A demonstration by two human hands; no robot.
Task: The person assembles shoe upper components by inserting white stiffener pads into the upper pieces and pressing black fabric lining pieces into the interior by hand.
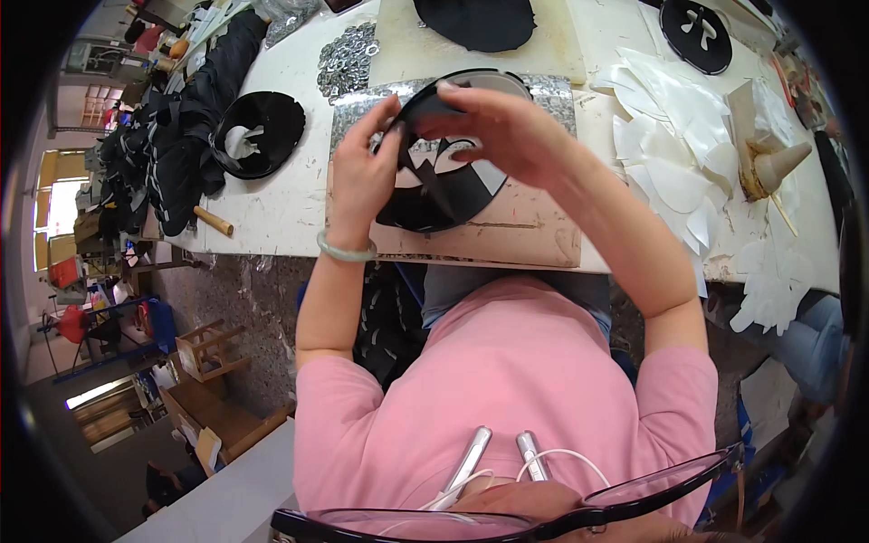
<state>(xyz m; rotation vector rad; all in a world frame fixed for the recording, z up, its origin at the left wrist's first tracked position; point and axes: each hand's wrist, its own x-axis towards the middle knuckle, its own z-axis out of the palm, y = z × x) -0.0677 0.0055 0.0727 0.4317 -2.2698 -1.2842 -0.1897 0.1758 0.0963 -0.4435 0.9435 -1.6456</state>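
Observation:
A round black sheet piece with cut-out openings and a raised, bent flap lies tilted over a board in front of me. My left hand pinches the piece's left edge near the flap, a pale bangle on its wrist. My right hand curls around the far right part of the same piece, one finger over the upper edge and others by the opening; those fingertips are slightly blurred. Beneath lie a grey speckled slab and a brown board.
A similar black round piece sits at left, beside heaped black straps and a wooden stick. Metal rings are piled behind. A black disc lies at the back. At right are white sheets and a cone-shaped spool.

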